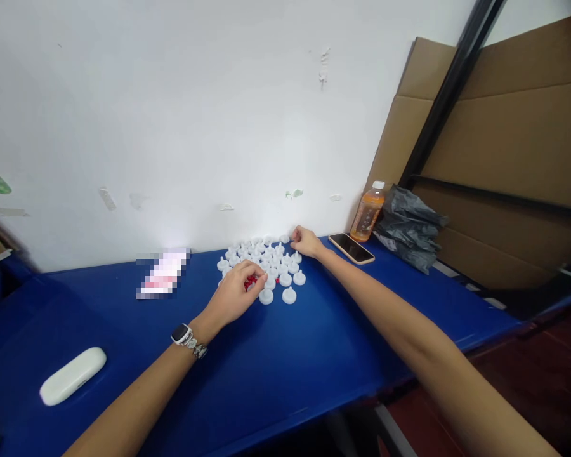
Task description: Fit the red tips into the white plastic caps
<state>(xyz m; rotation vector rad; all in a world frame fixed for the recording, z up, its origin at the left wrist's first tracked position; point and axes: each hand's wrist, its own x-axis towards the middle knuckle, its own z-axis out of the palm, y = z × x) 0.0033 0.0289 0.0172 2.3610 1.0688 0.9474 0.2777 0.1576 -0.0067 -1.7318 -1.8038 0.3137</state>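
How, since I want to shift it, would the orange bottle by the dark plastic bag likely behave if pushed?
The bottle might tip if pushed near the top, being tall and narrow. Its orange contents probably give it some weight. With the white cap on, spilling seems unlikely.

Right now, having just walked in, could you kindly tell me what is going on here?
A person is handling small white knobbed pieces, clustered on a blue table near the wall. The left hand is curled beside some small red pieces; the right hand is at the cluster's far right edge. Whether the fingers hold anything is unclear. A phone and a bottle are farther right.
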